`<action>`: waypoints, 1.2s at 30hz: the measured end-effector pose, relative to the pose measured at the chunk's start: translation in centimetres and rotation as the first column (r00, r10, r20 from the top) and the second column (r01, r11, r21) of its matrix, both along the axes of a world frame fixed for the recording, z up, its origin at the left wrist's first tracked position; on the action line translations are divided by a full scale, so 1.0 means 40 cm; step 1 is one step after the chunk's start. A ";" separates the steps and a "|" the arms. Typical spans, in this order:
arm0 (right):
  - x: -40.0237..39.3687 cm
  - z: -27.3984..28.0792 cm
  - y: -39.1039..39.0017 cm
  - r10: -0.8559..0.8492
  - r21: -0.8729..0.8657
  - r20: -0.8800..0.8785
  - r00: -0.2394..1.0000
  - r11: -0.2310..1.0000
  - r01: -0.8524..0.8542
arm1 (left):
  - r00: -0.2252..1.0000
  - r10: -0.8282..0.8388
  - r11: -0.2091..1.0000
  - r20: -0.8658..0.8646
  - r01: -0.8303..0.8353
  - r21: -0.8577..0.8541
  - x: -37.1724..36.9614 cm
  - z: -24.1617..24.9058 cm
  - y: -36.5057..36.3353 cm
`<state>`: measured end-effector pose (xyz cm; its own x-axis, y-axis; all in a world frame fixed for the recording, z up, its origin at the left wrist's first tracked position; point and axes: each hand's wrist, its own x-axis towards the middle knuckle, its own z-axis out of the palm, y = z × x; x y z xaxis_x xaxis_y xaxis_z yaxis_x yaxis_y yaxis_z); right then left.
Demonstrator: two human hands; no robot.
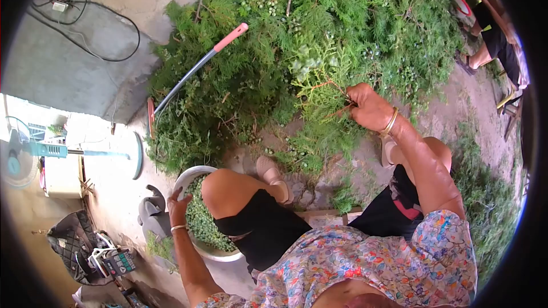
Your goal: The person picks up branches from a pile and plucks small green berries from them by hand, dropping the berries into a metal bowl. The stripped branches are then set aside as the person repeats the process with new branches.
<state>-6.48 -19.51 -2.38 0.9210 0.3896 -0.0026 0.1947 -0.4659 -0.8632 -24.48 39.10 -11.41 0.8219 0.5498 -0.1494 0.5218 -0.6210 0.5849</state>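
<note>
My right hand (371,108) is closed around the stem of a green cypress sprig (322,88), with its leafy end pointing left over the big heap of cut branches (365,28). Pale round cones show among the foliage. Down at the left, my left hand (178,208) is at the rim of a white bucket (228,258), its fingers apart and nothing visible in them. Many small green cones (208,225) lie in the bucket, beside my bent knee. Part of the bucket is hidden behind my knee and forearm.
A long tool handle with a pink grip (231,37) leans over the heap. A fan (51,149) lies across the left side of the view, near black cables (114,57). At far right, another person's leg (479,57) shows. More cut greenery (491,194) covers the ground there.
</note>
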 end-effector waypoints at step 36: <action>-0.006 0.002 0.056 -0.021 -0.210 -0.183 0.983 0.978 -0.018 | 0.473 -0.647 0.690 0.598 0.698 0.194 0.510 0.265 -0.889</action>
<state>-6.73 -17.29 -2.32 0.8976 0.3611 -0.2526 0.0419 -0.6406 -0.7668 -4.08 3.54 -0.79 0.8531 -0.2013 0.4814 -0.5007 -0.5753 0.6467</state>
